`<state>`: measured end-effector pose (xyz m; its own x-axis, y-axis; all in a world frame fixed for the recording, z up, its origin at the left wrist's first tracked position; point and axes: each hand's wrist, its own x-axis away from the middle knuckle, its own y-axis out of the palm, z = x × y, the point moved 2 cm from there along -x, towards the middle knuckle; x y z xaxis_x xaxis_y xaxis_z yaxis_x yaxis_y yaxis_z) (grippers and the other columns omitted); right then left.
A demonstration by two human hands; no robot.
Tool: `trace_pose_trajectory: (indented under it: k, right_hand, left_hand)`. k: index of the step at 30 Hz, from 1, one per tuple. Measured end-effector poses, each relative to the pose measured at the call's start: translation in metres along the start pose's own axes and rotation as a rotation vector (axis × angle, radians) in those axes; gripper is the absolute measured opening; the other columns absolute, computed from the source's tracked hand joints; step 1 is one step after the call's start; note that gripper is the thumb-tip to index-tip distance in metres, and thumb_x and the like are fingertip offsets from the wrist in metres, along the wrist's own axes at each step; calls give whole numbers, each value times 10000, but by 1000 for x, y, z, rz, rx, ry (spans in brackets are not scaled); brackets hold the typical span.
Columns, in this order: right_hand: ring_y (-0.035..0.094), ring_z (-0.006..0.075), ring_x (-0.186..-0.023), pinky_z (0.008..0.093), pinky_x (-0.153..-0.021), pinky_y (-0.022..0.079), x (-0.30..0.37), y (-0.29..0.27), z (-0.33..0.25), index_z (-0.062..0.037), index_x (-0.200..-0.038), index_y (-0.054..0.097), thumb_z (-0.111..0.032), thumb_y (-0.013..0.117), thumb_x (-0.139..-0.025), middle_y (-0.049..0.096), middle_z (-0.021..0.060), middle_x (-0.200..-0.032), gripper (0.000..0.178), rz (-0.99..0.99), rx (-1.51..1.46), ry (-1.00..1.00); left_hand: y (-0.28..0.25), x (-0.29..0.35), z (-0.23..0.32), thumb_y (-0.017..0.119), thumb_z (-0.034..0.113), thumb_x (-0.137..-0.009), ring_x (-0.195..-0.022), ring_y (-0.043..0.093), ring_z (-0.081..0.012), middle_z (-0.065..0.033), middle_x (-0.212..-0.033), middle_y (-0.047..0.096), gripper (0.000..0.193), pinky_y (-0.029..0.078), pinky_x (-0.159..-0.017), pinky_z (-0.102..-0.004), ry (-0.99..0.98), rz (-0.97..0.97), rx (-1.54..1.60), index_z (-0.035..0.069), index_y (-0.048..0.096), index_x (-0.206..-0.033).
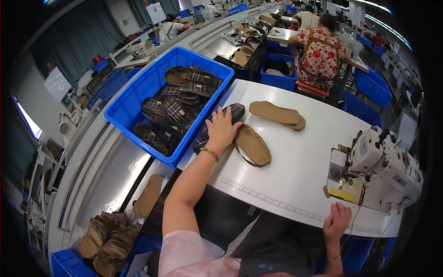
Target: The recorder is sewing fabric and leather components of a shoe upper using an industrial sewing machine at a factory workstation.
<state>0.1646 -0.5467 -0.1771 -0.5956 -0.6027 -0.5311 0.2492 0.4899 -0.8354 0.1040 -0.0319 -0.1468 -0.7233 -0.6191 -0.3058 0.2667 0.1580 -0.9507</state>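
My left hand rests with fingers spread on a dark plaid slipper upper beside the blue bin. More plaid fabric shows on the other side of the wrist. Against the thumb lies a brown sole-shaped piece with a loose strip along its edge. A small stack of brown insoles lies farther back on the white table. My right hand is at the table's front edge, near the sewing machine, its fingers loosely curled with nothing visible in them.
The blue bin on the left holds several plaid slippers. Bundles of brown pieces and a single sole lie at lower left. A ruler strip runs along the table front. Ahead, a person in a floral top sits working.
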Motion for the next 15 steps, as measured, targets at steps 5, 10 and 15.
trace_pose_trajectory:
  k: [5, 10, 15]
  right_hand:
    - [574, 382, -1067, 595, -1073, 349, 0, 1, 2, 2, -1107, 635, -69, 558, -775, 608, 181, -1169, 348, -10, -2, 7]
    - [575, 386, -1054, 591, -1058, 360, 0, 0, -1, 7, -1097, 637, -65, 557, -779, 610, 186, -1165, 336, 34, 10, -15]
    - [571, 391, -1051, 582, -1042, 373, -2, 1, 0, 15, -1095, 637, -60, 560, -778, 610, 189, -1163, 335, 28, -13, -21]
  left_hand:
    - [-48, 20, 22, 712, 266, -845, -1396, 393, -405, -181, -1501, 430, 685, 386, -1059, -584, 414, 12, 182, 72, 458, -1450]
    - [-46, 77, 55, 683, 74, -742, -1239, 552, -333, -151, -1340, 558, 581, 486, -975, -414, 739, -101, -116, 66, 566, -1310]
    - [-28, 64, 47, 675, 27, -816, -979, 676, -273, -127, -1003, 694, 376, 512, -852, -405, 764, 15, 171, 67, 589, -1180]
